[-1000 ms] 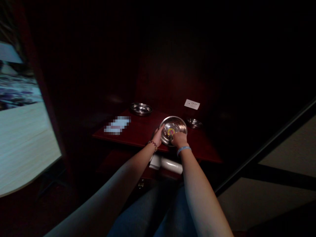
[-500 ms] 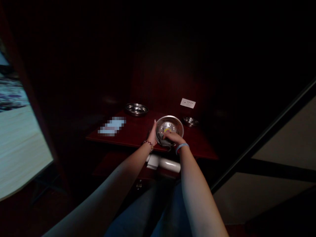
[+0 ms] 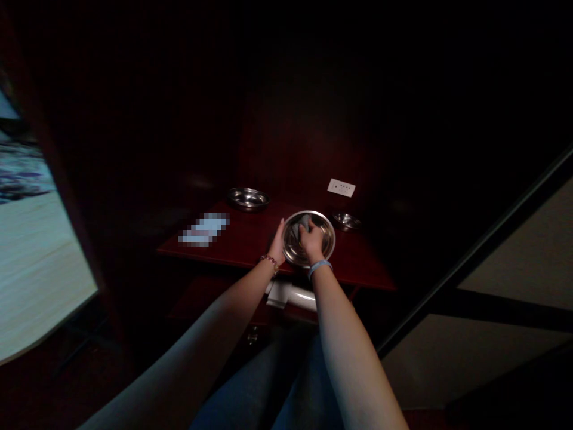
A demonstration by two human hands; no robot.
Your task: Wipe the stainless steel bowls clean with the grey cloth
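Observation:
A shiny metal bowl (image 3: pixel 329 242) is tilted toward me above the front of the dark red shelf (image 3: pixel 242 248). My left hand (image 3: pixel 278 245) grips it by the left side of the rim, thumb up and the other fingers hidden behind. Inside the bowl, my right hand (image 3: pixel 312 242) is closed on a grey cloth (image 3: pixel 305 221) and presses it against the inner wall. Most of the cloth is covered by the fingers.
At the back left of the shelf stands a metal dish (image 3: pixel 248 199), with a smaller one (image 3: pixel 346 221) at the back right. A white card (image 3: pixel 341 187) is on the back wall. Below lies a white roll (image 3: pixel 302 297). A pale tabletop (image 3: pixel 40 269) is at far left.
My right hand has moved with the cloth from the bowl's lower near side up toward its far inner wall. My left hand keeps its hold on the rim.

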